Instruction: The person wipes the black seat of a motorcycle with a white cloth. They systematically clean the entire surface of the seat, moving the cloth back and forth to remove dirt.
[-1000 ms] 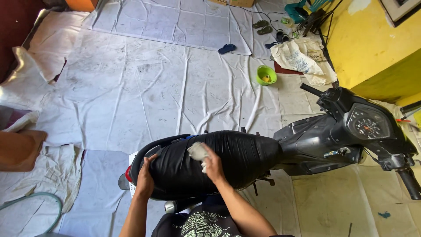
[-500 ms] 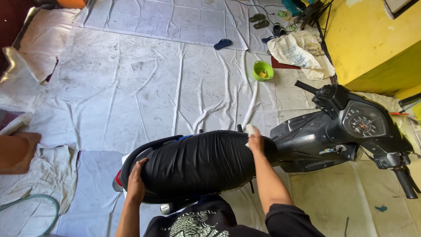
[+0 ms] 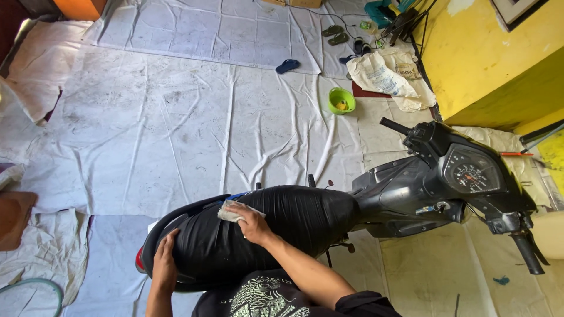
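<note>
Cloth (image 3: 234, 212), soft, light and best pinched by a bunched edge, lies low and left of centre on the slick black seat (image 3: 276, 229), pressed under the right hand (image 3: 254, 223), while the left hand (image 3: 164, 267) rests flat on the seat's rear, holding nothing.

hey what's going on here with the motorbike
A person leans over a black motorbike parked on pale sheets that cover the floor. Their right hand presses a pale cloth onto the glossy black seat, toward its rear half. Their left hand lies flat on the seat's tail end. A green bowl, sandals and a sack lie on the floor beyond the bike.
</note>
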